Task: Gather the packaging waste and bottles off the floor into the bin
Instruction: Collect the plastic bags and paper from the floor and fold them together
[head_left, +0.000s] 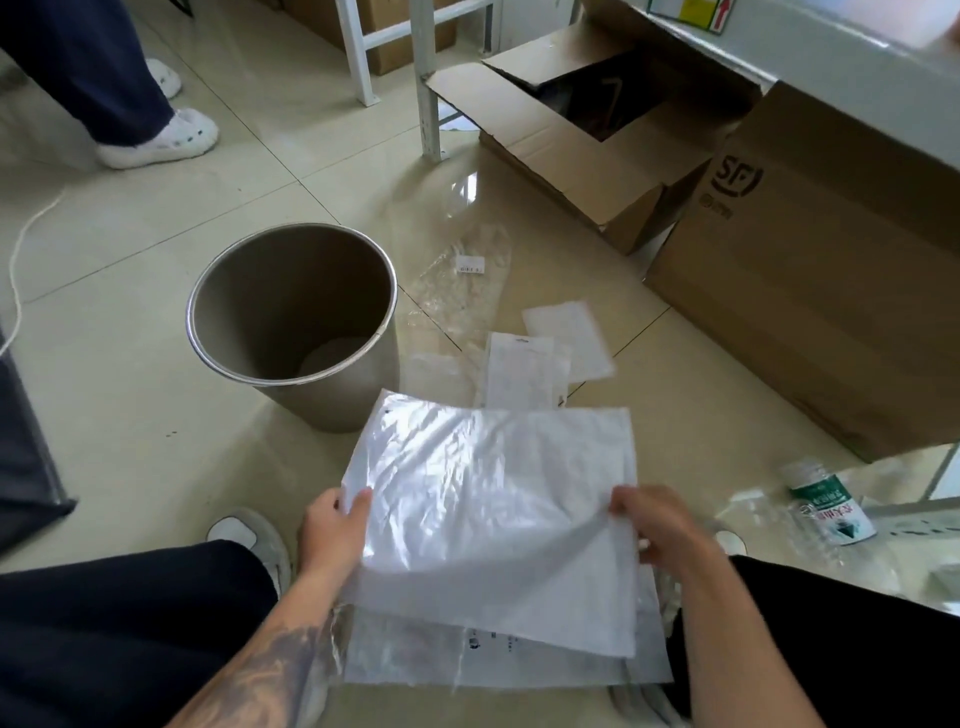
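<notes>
Plastic bags (493, 499), flimsy, light and slippery, hang just in front of the bin (291, 306); left hand (332, 535) and right hand (660, 525) pinch their near corners. Bunching them should prevent slipping.

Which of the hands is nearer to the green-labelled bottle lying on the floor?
Right. The right hand, pinching the plastic sheet, sits just left of the bottle. The left hand grips the sheet's far edge, closer to the bin.

Bin (291, 317) stood left of loose plastic bags (524, 358) on floor; large bag (493, 509) lay nearer, before them; bottle (826, 501) right; cardboard boxes (810, 291) behind.
</notes>
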